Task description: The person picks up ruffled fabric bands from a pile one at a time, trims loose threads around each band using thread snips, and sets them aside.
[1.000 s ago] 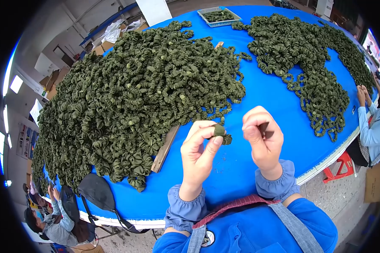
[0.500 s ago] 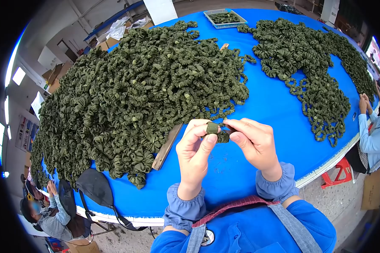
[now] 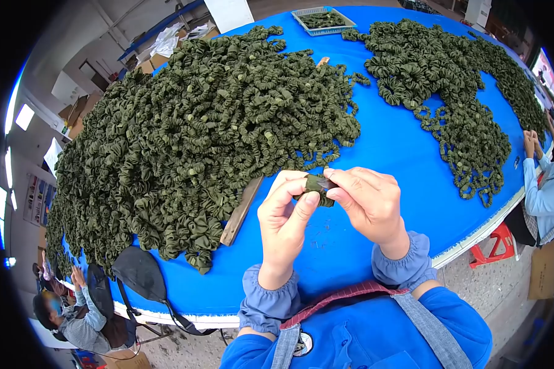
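Note:
A dark green fabric scrunchie (image 3: 314,184) is pinched between the thumb and fingers of my left hand (image 3: 281,212), held above the blue-covered table. Close by on the right, my right hand (image 3: 370,203) has its thumb and forefinger pressed together at the scrunchie's edge. From those fingertips a small dark, pointed thing (image 3: 327,183) reaches onto the fabric; its kind is too small to tell. Part of the scrunchie is hidden behind my fingers. To the left of both hands spreads a big heap of green scrunchies (image 3: 215,123).
A wooden strip (image 3: 241,212) lies against the heap. More scrunchies (image 3: 440,74) cover the right side of the blue cloth (image 3: 375,132). A basket (image 3: 324,30) stands at the far edge. Co-workers sit left and right; a black bag (image 3: 138,277) rests on the near edge.
My right fingertips have shifted onto the scrunchie, and the dark pointed thing now shows against it. The scrunchie is turned slightly. My left hand keeps its hold.

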A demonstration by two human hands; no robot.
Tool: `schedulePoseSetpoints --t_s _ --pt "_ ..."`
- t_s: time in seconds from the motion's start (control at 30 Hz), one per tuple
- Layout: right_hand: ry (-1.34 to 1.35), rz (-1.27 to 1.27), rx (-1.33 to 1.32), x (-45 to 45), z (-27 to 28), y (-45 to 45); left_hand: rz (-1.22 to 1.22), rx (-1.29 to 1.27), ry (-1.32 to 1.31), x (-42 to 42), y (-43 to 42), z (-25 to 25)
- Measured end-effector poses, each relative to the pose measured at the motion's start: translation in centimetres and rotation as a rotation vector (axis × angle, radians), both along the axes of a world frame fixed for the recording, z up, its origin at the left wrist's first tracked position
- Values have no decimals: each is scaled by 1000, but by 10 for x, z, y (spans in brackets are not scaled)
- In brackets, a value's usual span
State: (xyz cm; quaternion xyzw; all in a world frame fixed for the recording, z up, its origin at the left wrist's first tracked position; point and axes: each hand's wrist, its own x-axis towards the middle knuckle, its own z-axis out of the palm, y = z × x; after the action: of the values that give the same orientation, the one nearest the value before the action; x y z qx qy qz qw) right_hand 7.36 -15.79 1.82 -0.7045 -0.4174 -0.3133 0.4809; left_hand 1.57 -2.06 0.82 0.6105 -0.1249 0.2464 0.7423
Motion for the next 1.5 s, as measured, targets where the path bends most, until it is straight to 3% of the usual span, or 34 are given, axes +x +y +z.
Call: schedulePoseSetpoints --t_s 0.3,0.77,1.3,1.47,1.5 --pt "144 66 14 1 1 -7 76 109 22 -1 1 3" --pt "-101 -28 -118 1 0 -4 403 706 -78 -4 7 12" --pt "-82 -19 -105 2 -2 -2 437 816 -76 -7 8 14" --pt "-50 -26 -69 5 -6 -4 428 803 -81 -6 8 14" --pt "46 5 36 5 -7 -4 432 758 -60 -7 8 14"
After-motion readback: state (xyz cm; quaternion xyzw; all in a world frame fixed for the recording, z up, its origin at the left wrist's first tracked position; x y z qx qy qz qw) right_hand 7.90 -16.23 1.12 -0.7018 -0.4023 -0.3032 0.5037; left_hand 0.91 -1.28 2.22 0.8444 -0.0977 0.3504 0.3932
